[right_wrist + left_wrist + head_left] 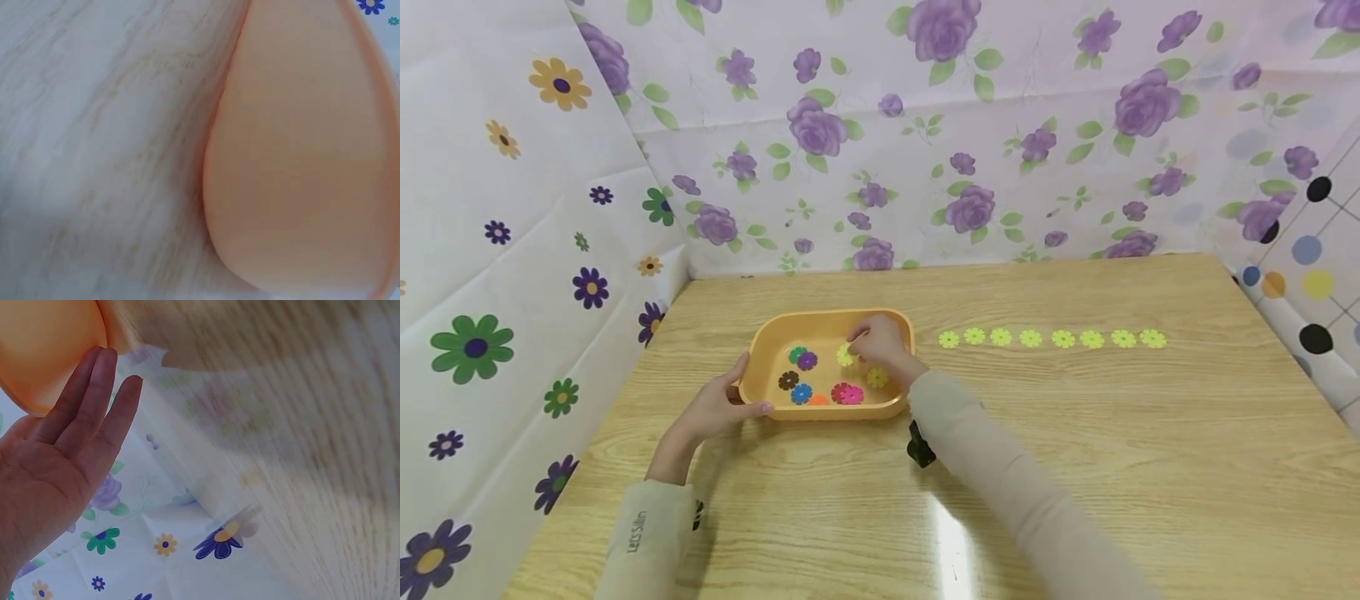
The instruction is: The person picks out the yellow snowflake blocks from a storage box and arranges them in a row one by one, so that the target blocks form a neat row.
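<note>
An orange plastic tray [827, 412] stands on the table, holding flower-shaped plastic discs in several colours. My left hand [711, 408] holds its near left corner, the thumb along the front rim. In the left wrist view the fingers of the left hand [69, 444] lie nearly straight against the outside of the tray [56, 344]. Inside the tray, my right hand [882, 343] pinches a yellow flower-shaped disc [845, 355] at its fingertips. Around it lie a purple disc [807, 361], a blue disc [802, 393], a pink disc [852, 395] and another yellow disc [877, 378].
To the right of the tray, several yellow discs [1031, 337] form a row on the wooden table [1075, 467]. Flowered sheets [970, 167] hang behind the table and on its left. In the right wrist view the tray's wall [300, 156] fills the right side.
</note>
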Action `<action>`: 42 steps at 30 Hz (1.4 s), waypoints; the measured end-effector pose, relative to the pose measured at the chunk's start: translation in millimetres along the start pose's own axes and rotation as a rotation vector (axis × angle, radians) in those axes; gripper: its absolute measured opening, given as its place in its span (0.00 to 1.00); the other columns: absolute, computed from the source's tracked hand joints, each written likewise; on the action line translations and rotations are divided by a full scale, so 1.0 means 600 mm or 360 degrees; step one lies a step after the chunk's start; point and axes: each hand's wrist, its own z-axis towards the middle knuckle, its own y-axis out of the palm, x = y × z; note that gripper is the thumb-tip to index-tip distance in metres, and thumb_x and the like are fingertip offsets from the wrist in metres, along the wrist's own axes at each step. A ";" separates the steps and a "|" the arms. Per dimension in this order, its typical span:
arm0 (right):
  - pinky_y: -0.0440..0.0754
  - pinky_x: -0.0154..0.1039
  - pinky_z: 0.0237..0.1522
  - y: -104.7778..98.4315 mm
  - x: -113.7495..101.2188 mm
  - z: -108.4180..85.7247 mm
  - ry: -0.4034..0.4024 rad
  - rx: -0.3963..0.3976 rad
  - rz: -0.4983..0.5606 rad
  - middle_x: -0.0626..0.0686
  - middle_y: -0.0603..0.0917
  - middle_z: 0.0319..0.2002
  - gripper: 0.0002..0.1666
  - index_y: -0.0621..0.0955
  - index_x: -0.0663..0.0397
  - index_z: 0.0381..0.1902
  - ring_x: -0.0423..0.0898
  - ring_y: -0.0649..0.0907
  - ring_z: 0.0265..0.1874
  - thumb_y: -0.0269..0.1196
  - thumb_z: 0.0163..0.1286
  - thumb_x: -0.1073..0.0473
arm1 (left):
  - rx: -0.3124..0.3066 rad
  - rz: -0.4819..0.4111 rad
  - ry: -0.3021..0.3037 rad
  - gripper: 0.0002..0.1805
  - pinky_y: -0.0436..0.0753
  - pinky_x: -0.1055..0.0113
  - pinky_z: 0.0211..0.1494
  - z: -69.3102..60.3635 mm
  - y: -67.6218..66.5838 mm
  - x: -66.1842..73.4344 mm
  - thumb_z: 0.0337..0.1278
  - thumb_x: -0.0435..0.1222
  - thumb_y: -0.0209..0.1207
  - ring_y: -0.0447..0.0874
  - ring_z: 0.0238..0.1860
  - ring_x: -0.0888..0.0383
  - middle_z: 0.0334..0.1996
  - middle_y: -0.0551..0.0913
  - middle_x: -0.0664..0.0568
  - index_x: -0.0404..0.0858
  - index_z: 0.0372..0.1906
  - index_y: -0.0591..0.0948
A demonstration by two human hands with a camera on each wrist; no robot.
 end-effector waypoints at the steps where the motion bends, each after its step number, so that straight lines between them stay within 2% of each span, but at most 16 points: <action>1: 0.76 0.31 0.22 -0.002 -0.002 -0.001 -0.0008 -0.0010 0.0007 0.55 0.82 0.29 0.06 0.83 0.63 0.31 0.53 0.83 0.26 0.63 0.53 0.70 | 0.0000 0.0002 -0.0007 0.55 0.76 0.54 0.49 0.000 0.000 0.000 0.48 0.45 0.65 0.80 0.42 0.50 0.54 0.69 0.27 0.32 0.70 0.42; 4: 0.77 0.31 0.23 -0.008 -0.004 -0.004 -0.0012 -0.0034 0.0044 0.55 0.82 0.29 0.06 0.83 0.64 0.31 0.55 0.83 0.29 0.63 0.53 0.70 | 0.0001 0.0001 -0.0023 0.55 0.75 0.53 0.50 0.000 0.000 0.000 0.47 0.46 0.65 0.80 0.42 0.50 0.54 0.71 0.27 0.32 0.70 0.42; 8: 0.80 0.39 0.29 -0.019 -0.002 -0.012 -0.0021 -0.0081 0.0157 0.55 0.80 0.30 0.06 0.82 0.65 0.31 0.56 0.81 0.29 0.62 0.53 0.71 | -0.0003 0.0017 -0.0039 0.56 0.73 0.52 0.52 0.004 0.000 -0.003 0.47 0.48 0.65 0.79 0.43 0.50 0.54 0.71 0.28 0.33 0.70 0.42; 12: 0.80 0.44 0.33 -0.028 0.000 -0.018 -0.0048 -0.0111 0.0200 0.56 0.80 0.32 0.06 0.81 0.65 0.32 0.50 0.80 0.24 0.61 0.54 0.71 | -0.0002 0.0025 -0.0059 0.56 0.73 0.51 0.52 0.007 0.001 -0.008 0.46 0.48 0.65 0.79 0.42 0.51 0.53 0.72 0.29 0.34 0.70 0.42; 15: 0.80 0.43 0.33 -0.034 -0.002 -0.022 -0.0062 -0.0122 0.0166 0.55 0.81 0.33 0.06 0.82 0.64 0.33 0.46 0.80 0.21 0.62 0.55 0.70 | -0.0002 0.0017 -0.0058 0.56 0.73 0.51 0.52 0.008 0.001 -0.008 0.47 0.47 0.65 0.79 0.41 0.52 0.50 0.74 0.30 0.33 0.70 0.42; 22: 0.79 0.47 0.38 -0.059 -0.010 -0.035 -0.0065 -0.0141 0.0210 0.56 0.82 0.31 0.08 0.82 0.64 0.36 0.53 0.81 0.27 0.62 0.56 0.69 | 0.0004 0.0023 -0.0032 0.55 0.74 0.52 0.51 0.007 0.000 -0.003 0.47 0.47 0.65 0.80 0.40 0.53 0.50 0.75 0.29 0.32 0.70 0.42; 27: 0.79 0.45 0.35 -0.080 -0.003 -0.040 -0.0101 -0.0150 0.0193 0.55 0.82 0.30 0.08 0.81 0.64 0.37 0.55 0.81 0.28 0.61 0.58 0.68 | -0.0001 0.0027 -0.0030 0.55 0.74 0.52 0.51 0.006 -0.001 -0.004 0.47 0.47 0.65 0.80 0.41 0.51 0.51 0.73 0.28 0.32 0.70 0.42; 31: 0.77 0.41 0.29 -0.094 0.005 -0.045 -0.0127 -0.0151 0.0170 0.55 0.82 0.29 0.09 0.81 0.63 0.38 0.55 0.81 0.28 0.61 0.59 0.66 | 0.0005 0.0022 -0.0044 0.56 0.74 0.52 0.51 0.006 0.000 -0.005 0.46 0.48 0.66 0.79 0.42 0.51 0.57 0.68 0.29 0.33 0.70 0.43; 38: 0.78 0.49 0.35 -0.113 0.026 -0.049 -0.0170 -0.0158 0.0186 0.55 0.81 0.27 0.10 0.81 0.64 0.39 0.53 0.81 0.26 0.61 0.59 0.66 | 0.0006 0.0006 -0.0005 0.56 0.73 0.52 0.51 0.005 0.001 -0.008 0.47 0.47 0.66 0.79 0.43 0.49 0.60 0.63 0.27 0.31 0.70 0.42; 42: 0.77 0.43 0.29 -0.128 0.040 -0.054 -0.0152 -0.0147 0.0221 0.55 0.82 0.25 0.10 0.81 0.63 0.39 0.57 0.81 0.27 0.61 0.59 0.66 | 0.0003 -0.0002 -0.0008 0.56 0.73 0.52 0.52 0.003 0.002 -0.009 0.47 0.47 0.65 0.79 0.45 0.48 0.61 0.61 0.28 0.32 0.70 0.42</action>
